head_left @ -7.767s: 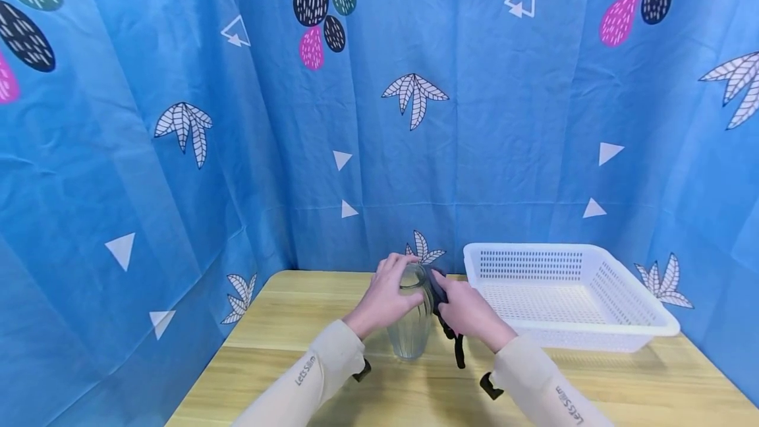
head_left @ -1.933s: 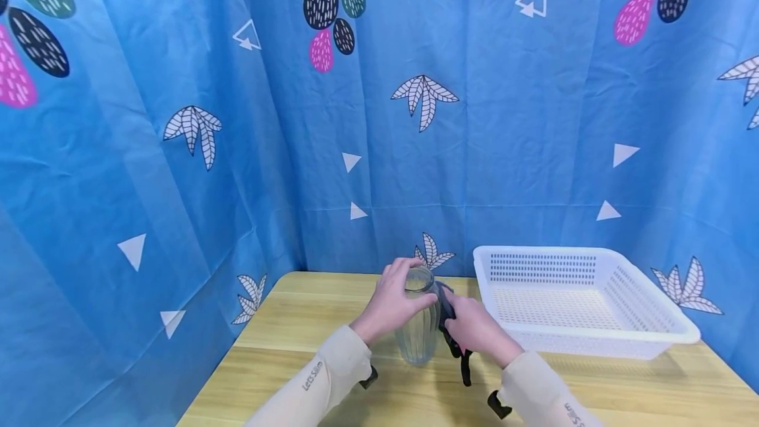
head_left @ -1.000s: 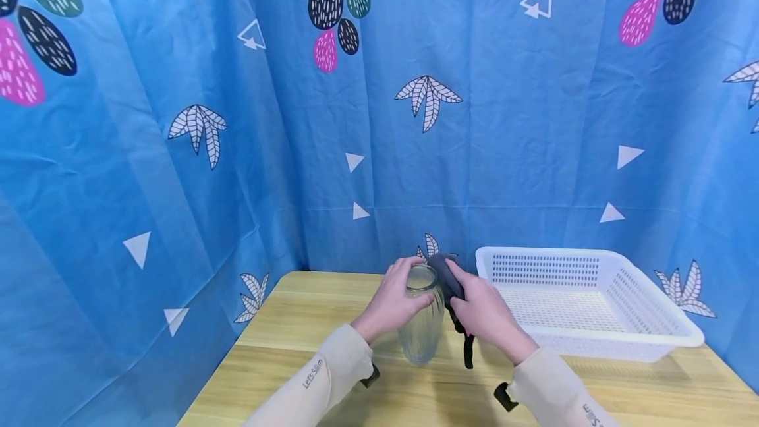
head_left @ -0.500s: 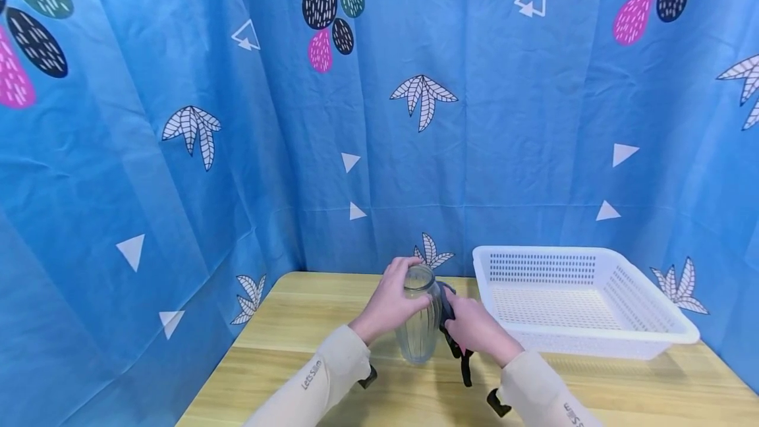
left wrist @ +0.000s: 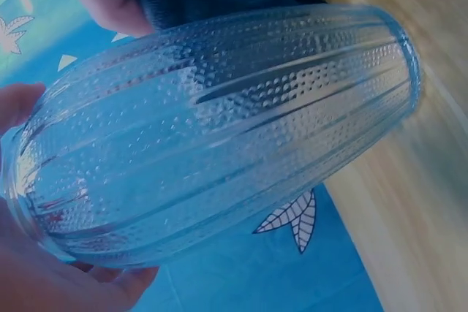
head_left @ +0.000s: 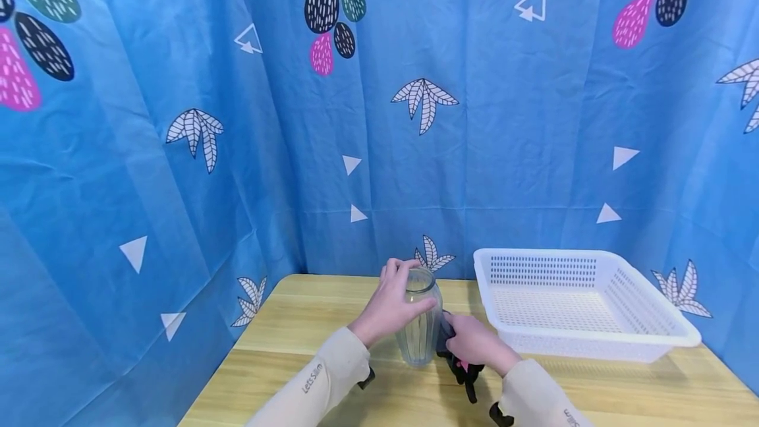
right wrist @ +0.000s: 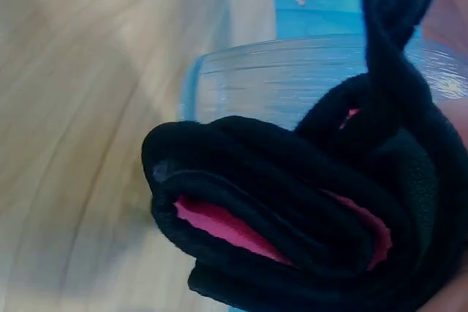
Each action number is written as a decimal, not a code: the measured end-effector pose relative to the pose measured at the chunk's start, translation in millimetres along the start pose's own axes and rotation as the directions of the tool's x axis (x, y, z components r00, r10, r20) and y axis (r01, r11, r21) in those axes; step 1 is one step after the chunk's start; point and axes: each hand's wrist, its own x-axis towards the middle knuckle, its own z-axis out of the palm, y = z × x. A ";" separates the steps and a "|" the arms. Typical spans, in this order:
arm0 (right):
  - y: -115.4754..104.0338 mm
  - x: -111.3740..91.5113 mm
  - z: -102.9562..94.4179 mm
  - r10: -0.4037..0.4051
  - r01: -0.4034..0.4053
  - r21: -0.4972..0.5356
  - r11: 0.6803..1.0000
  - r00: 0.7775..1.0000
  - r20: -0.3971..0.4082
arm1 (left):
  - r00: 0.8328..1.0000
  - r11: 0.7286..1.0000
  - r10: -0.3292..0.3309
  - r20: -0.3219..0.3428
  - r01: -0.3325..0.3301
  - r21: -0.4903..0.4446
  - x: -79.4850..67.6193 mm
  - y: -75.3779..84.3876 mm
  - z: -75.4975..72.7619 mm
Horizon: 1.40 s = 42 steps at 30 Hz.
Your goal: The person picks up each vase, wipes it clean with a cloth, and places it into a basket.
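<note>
A clear ribbed glass vase stands on the table, leaning slightly if at all. My left hand grips it near the rim, thumb on the near side and fingers behind. In the left wrist view, small raised dots cover the glass vase between its ribs. My right hand holds a folded dark cloth against the vase's right side, at its lower half. Seen from the right wrist, the cloth is rolled in layers, with black edging, pink inside and a hanging loop. The right fingertips are partly hidden.
A white perforated plastic basket sits at the right on the wooden table. Behind and to the left hangs a blue patterned curtain, close to the table's edges.
My right hand has rubbed the cloth up near the rim a second ago, then down the vase's right side to its lower half. My left hand keeps its grip in nearly the same place.
</note>
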 end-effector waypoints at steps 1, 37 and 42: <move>-1.3 -0.7 -2.2 -0.003 0.003 0.021 1.000 1.000 -0.011 | 1.000 1.000 0.006 -0.002 -0.006 0.022 0.1 -0.3 -0.1; 1.4 0.0 4.5 0.017 -0.015 -0.047 0.999 0.999 0.048 | 0.997 0.993 0.081 0.011 -0.081 0.088 0.2 1.5 -1.2; 1.6 -0.3 2.3 0.043 -0.042 -0.017 0.999 0.999 0.022 | 0.999 0.994 0.054 -0.007 -0.053 0.097 -1.7 3.4 -0.4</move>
